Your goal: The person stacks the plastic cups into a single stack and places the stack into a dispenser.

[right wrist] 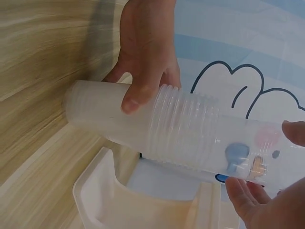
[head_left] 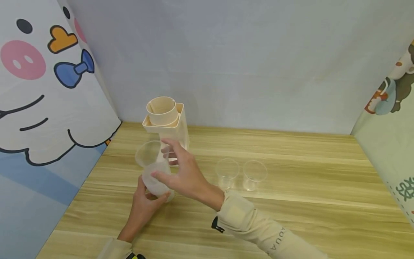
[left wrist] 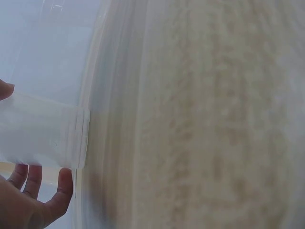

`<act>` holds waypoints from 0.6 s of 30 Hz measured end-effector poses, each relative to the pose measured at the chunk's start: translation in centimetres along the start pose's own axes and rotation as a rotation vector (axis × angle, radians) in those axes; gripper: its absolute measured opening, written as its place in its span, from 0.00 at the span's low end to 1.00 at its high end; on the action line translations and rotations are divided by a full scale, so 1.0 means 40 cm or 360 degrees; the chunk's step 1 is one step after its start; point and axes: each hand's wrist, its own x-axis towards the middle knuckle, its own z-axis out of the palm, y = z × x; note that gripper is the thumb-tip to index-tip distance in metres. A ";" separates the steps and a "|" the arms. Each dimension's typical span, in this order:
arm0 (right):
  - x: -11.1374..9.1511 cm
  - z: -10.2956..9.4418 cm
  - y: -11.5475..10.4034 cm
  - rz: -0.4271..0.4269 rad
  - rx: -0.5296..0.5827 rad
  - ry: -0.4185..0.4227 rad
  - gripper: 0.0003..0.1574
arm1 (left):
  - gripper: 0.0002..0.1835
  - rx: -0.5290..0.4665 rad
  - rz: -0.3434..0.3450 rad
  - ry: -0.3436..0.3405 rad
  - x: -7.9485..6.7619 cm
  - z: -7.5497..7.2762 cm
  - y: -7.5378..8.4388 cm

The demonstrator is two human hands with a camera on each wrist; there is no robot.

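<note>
A stack of nested translucent plastic cups (head_left: 154, 180) is held tilted above the table's left half. My left hand (head_left: 145, 205) grips the lower part of the stack; in the right wrist view its thumb lies along the wall just below the several stacked rims (right wrist: 183, 129). With fingers and thumb on opposite sides, my right hand (head_left: 187, 176) holds the clear cup (right wrist: 248, 148) that stands out from the stack's open end. In the left wrist view, the frosted lower end of the stack (left wrist: 40, 133) sits between the left hand's thumb and fingers.
Behind the hands stands a cream plastic dispenser (head_left: 182, 126) with a round tube (head_left: 161, 114) on top. Two clear cups, a left one (head_left: 227, 172) and a right one (head_left: 254, 173), stand upright right of the hands. Printed cloth (head_left: 58, 118) borders the wooden table (head_left: 307, 162).
</note>
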 end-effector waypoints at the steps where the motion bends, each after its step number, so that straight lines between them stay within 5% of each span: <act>1: 0.000 0.001 0.001 -0.0002 -0.0002 -0.0001 0.46 | 0.39 0.0000 0.0001 -0.0001 0.000 0.000 0.001; 18: -0.002 0.022 0.021 -0.0024 -0.0032 -0.0031 0.46 | 0.38 -0.0004 0.0043 0.0017 0.001 0.000 -0.008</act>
